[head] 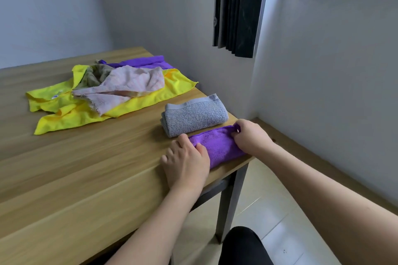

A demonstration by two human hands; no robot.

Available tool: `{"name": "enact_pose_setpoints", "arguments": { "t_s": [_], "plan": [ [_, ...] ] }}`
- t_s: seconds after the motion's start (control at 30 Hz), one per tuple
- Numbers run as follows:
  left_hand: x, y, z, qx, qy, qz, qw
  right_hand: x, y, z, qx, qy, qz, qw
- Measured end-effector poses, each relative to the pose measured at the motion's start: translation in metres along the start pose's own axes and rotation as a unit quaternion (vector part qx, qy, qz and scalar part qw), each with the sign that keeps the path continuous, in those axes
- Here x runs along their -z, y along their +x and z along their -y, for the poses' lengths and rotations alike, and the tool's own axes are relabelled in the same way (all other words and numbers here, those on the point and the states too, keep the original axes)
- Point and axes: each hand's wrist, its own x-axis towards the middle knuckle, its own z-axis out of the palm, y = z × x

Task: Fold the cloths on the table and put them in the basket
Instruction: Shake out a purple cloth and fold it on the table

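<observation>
A folded purple cloth [217,146] lies at the right front corner of the wooden table [86,168]. My left hand [186,161] presses on its near end, thumb on the fabric. My right hand [251,136] pinches its far end. Just behind it rests a folded grey towel [193,117]. Farther back is a loose pile: a yellow cloth [71,114] underneath, a pink cloth [129,86] on top, an olive patterned cloth [97,75] and another purple cloth [142,62]. No basket is in view.
The table's right edge runs close to a grey wall with a dark pleated curtain [237,8]. A dark table leg [230,204] stands over a tiled floor. A wooden ledge [312,157] runs along the right wall. My dark-clothed knee [241,245] shows at the bottom.
</observation>
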Motion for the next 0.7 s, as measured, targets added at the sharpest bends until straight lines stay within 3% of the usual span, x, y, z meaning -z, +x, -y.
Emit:
{"name": "enact_pose_setpoints", "arguments": {
  "t_s": [0.13, 0.23, 0.3, 0.57, 0.7],
  "plan": [
    [0.002, 0.004, -0.005, 0.013, -0.037, 0.031, 0.999, 0.001, -0.003, 0.000, -0.011, -0.019, -0.048, 0.999],
    [0.014, 0.011, 0.013, 0.019, -0.123, 0.037, 0.991, 0.005, -0.007, 0.013, 0.045, -0.029, -0.171, 0.984],
    [0.024, 0.023, 0.030, 0.004, -0.163, 0.040, 0.986, 0.009, -0.008, 0.028, 0.097, -0.015, -0.211, 0.973],
    [0.060, 0.100, 0.117, -0.056, -0.068, -0.013, 0.996, -0.021, 0.007, 0.125, 0.240, 0.001, -0.139, 0.961],
    [0.068, 0.144, 0.148, -0.077, -0.029, -0.038, 0.996, -0.037, 0.037, 0.172, 0.256, -0.005, -0.074, 0.964]
  ]
}}
